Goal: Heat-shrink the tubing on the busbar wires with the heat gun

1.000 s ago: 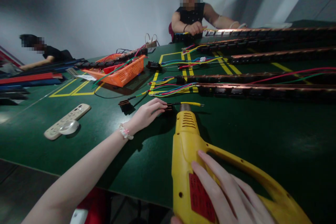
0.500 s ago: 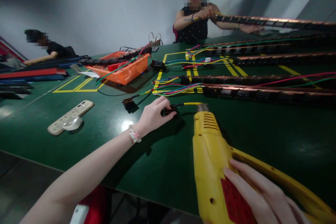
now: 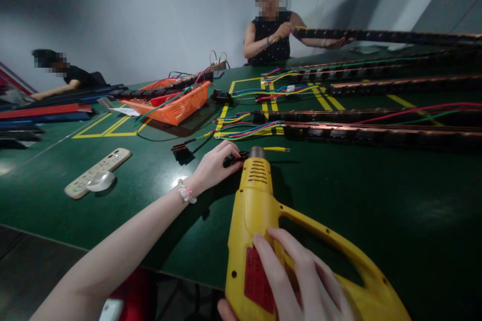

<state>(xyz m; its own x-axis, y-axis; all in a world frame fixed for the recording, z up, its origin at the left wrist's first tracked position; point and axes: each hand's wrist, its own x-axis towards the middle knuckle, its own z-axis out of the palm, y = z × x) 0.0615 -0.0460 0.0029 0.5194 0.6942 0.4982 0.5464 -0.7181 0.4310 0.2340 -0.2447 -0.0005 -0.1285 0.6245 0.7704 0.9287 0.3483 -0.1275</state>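
Pinching the black part (image 3: pixel 228 162) near frame centre in the left hand (image 3: pixel 214 164); gripping the heat gun (image 3: pixel 250 210) at lower centre in the right hand (image 3: pixel 301 271). Best to sweep the nozzle (image 3: pixel 257 152) evenly along the yellow wire (image 3: pixel 276 149), blast angled off the left hand.

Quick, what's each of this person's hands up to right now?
Left hand: closed, pinching a small black piece.
Right hand: closed around a yellow heat gun.
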